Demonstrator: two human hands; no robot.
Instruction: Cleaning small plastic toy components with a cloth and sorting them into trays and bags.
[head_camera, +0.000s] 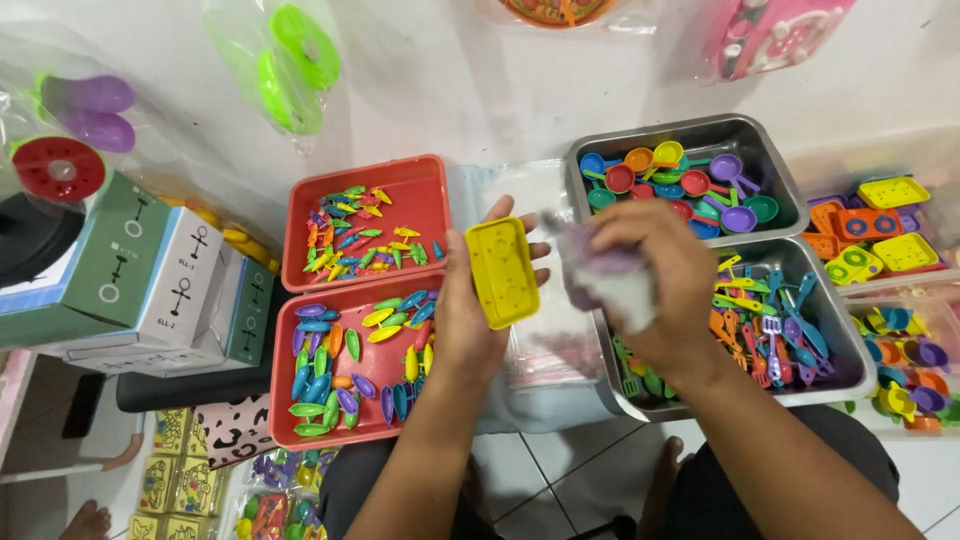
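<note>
- The left hand (470, 310) holds a yellow rectangular toy tray (502, 272) upright, its studded underside toward the camera; the thumb sits along the tray's left edge and the fingers wrap behind it, their tips showing past the right edge, so the hand is clamped on the tray.
- The right hand (655, 285) is just to the right of the yellow tray, not touching it, and is curled around a clear plastic bag (600, 270) with purple pieces inside (blurred, so the pieces cannot be made out); the fingers are closed on the bag.
- Left of the yellow tray lie two red bins: the upper red bin (425, 190) holds small fish-shaped pieces in mixed colours, and the lower red bin (285, 400) holds larger leaf-shaped pieces in blue, green, yellow and purple.
- Right of the yellow tray, beyond the right hand, stand two steel pans: the far steel pan (770, 160) holds little toy pans and ladles, and the near steel pan (850, 350) holds toy spatulas and forks.
- Behind and below the yellow tray lies a stack of clear zip bags (545, 340).
- Well to the left of the yellow tray are stacked cardboard boxes (170, 290) in white and green.
</note>
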